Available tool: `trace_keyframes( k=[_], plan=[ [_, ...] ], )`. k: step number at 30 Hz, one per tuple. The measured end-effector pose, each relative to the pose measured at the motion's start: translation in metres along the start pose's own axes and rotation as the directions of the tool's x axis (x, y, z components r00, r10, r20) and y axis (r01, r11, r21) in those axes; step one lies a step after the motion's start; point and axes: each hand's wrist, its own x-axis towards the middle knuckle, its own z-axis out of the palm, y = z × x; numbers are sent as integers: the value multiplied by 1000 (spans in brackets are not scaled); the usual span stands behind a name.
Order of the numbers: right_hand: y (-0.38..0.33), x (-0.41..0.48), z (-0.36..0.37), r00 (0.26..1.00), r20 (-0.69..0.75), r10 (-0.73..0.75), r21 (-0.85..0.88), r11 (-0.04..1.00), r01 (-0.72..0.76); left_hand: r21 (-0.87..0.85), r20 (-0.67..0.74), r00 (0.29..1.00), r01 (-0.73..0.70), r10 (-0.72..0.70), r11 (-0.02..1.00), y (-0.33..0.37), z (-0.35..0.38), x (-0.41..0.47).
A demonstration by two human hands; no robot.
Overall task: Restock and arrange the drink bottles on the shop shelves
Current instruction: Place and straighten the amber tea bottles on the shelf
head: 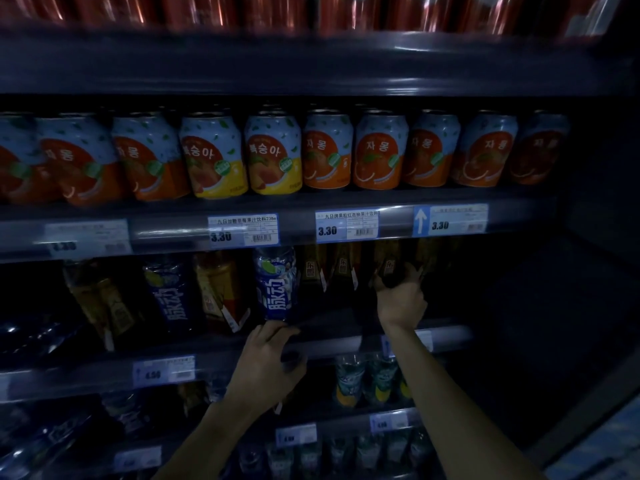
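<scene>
A blue-labelled drink bottle (276, 284) stands upright at the front of the dim middle shelf (325, 344). My left hand (270, 358) holds it at its base from below. To the right, my right hand (401, 301) is closed around the lower part of a dark tea bottle with a yellow-brown label (391, 268). Similar tea bottles (341, 266) stand between the two hands. Another blue bottle (171, 292) and more tea bottles (218, 289) stand further left on the same shelf.
Above, a row of juice cans (273, 154) fills a shelf with price tags (346, 225) on its edge. Red cans (207, 8) line the top shelf. Lower shelves hold green-capped bottles (367, 379). The space to the right of the shelves is dark.
</scene>
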Motion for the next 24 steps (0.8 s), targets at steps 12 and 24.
trace_keyframes(
  k=[12, 24],
  plan=[
    [-11, -58, -9, 963, -1, -268, 148, 953, 266, -134, 34, 980, 198, -195, 971, -6, -44, -10],
    [-104, -177, 26, 906, 83, -416, 322, 871, 371, -89, -10, 953, 302, -304, 949, -67, -148, -66]
  ],
)
